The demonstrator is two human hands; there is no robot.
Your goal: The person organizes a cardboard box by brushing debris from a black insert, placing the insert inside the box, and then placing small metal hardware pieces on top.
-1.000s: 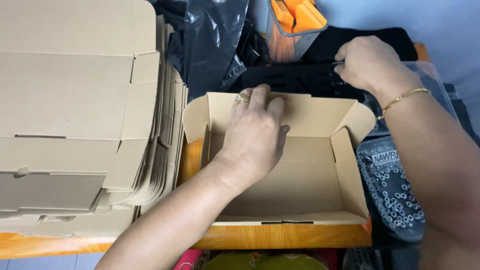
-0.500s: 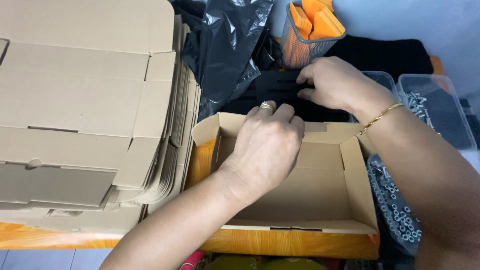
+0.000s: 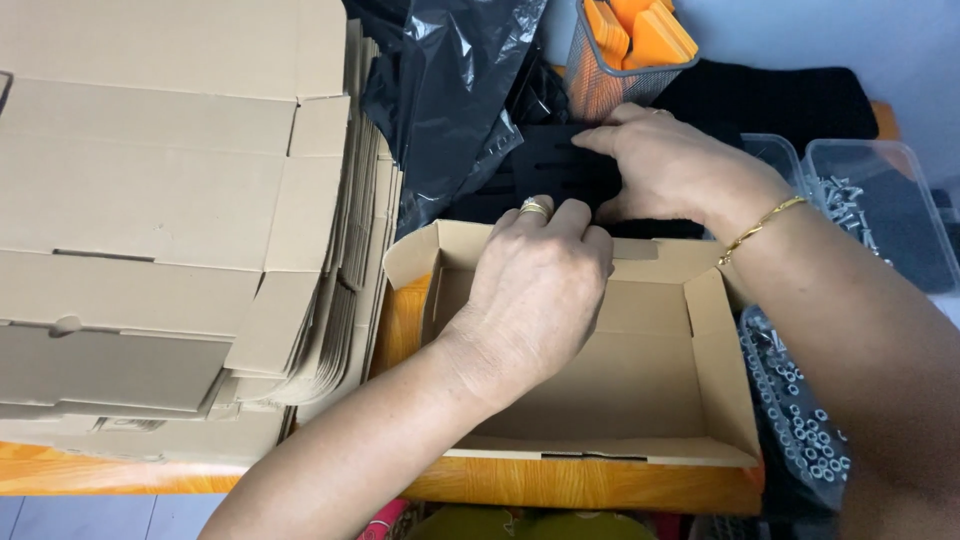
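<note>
The cardboard box [image 3: 600, 380] sits open on the orange wood-grain bench [image 3: 560, 485] right below me, its flaps standing up and its inside bare brown board, with the near flap folded flat toward the bench edge. I see the bench crowded on every side: to the left lies a tall stack of flat unfolded box blanks [image 3: 170, 220], and behind the box a crumpled black plastic bag [image 3: 450, 90] is heaped against a wire mesh basket [image 3: 620, 70] holding orange pieces. On the right stand clear plastic tubs [image 3: 870, 200] with small silver screws, and more screws [image 3: 800, 420] lie in a bag just beside the box's right wall. The wall behind looks pale blue-grey, and a dark cloth [image 3: 780, 95] lies along the back of the bench. My left hand [image 3: 535, 290] rests over the box's far wall, fingers curled down over the rim and pressing it, a ring showing on one finger; that grip is closed on the box wall. My right hand [image 3: 670, 165], with a thin gold bracelet at the wrist, lies just beyond the box on a flat black slotted part [image 3: 545, 165], fingers together and laid on its top edge; I cannot tell whether they clamp it or only touch it.
</note>
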